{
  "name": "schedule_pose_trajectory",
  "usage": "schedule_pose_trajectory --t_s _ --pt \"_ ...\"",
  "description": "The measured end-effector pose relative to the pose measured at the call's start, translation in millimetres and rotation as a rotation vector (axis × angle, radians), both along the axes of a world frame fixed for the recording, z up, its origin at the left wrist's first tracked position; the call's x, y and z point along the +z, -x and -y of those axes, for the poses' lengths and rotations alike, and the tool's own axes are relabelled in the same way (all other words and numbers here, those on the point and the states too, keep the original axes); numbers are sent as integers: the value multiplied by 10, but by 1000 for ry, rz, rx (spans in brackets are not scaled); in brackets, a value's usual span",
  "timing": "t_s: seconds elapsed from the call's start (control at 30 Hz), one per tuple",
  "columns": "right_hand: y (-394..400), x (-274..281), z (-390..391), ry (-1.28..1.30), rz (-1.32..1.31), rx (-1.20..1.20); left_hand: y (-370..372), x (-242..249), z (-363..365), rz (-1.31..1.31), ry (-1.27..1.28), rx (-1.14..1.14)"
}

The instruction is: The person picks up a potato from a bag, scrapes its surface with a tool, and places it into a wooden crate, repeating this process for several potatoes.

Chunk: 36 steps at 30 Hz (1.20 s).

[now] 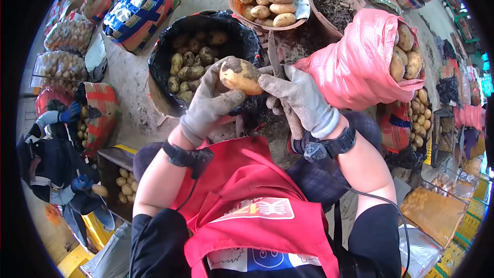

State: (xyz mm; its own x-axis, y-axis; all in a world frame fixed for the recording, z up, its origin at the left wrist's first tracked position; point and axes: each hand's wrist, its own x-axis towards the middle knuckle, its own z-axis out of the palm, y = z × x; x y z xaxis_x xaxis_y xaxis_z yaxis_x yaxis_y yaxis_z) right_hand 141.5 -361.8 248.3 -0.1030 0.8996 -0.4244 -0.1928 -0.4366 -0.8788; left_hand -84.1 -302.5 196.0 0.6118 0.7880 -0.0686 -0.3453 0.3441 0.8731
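My left hand (210, 102), in a dirt-stained grey glove, grips a large potato (240, 76) with dark soil on its upper side. A worn knife (274, 54) is held in my gloved right hand (301, 92), blade pointing away from me and handle (293, 121) showing below the palm. Fingers of the right hand also touch the potato's right end. Just beyond my left hand stands a black-lined basket (154, 67) with several dirty potatoes (193, 72) inside.
Past my hands are an orange basin (237, 7) heaped with cleaner potatoes and a bucket (355, 1) of dark soil. At the right, a pink sack (355, 56) of potatoes leans close to my right hand. A co-worker (56, 159) handles potatoes at the left.
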Motion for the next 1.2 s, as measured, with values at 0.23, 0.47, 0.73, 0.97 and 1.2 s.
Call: schedule_pose_trajectory --t_s 0.23,0.47,0.73,0.97,1.2 --pt "11 -160 15 -19 317 -24 -99 -241 173 119 81 68" --pt "89 -356 -40 -16 539 90 -220 -419 87 -164 -95 150" --pt "206 -407 37 -663 1265 357 -346 -722 124 -24 -231 95" --pt "-109 -429 41 -505 1125 145 -344 -590 57 -438 -632 266" --pt "-36 -408 199 -707 1181 432 -401 -614 89 -165 -528 187"
